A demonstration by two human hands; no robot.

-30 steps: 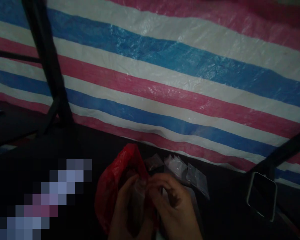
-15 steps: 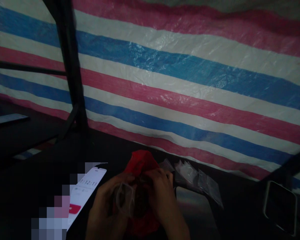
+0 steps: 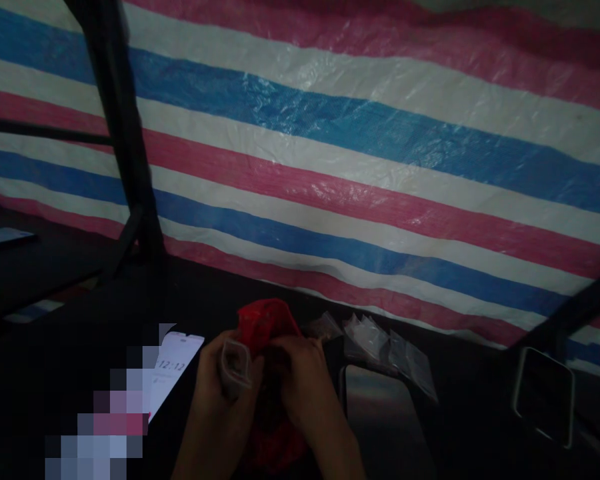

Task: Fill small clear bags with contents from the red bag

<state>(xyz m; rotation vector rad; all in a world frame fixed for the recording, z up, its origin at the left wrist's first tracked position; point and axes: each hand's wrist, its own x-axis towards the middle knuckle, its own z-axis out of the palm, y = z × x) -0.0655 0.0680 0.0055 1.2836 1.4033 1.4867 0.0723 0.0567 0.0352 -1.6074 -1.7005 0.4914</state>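
Two hands meet low in the dim scene, at about 6 o'clock, over a crumpled red plastic bag (image 3: 265,320). Half a second ago both were bunched into the bag's mouth; now the left hand (image 3: 220,393) has drawn back toward 7 o'clock with a small clear pouch (image 3: 235,365) held upright, its fingers pinching the pouch's sides. That pouch looks freshly lifted free of the bag. It is see-through, soft, rounded at the top, with something dark inside that I cannot make out.

The right hand (image 3: 300,383) stays against the red bag, fingers curled into its folds; whether they grip anything inside is hidden.

At 3 o'clock of the hands a row of more clear pouches (image 3: 390,347) lies on the dark tabletop (image 3: 455,427), with a shiny metal plate (image 3: 380,413) just beside them. A lit phone (image 3: 173,370) lies at 9 o'clock. Behind everything hangs a striped tarp (image 3: 360,167), crossed by a dark pole (image 3: 120,133).
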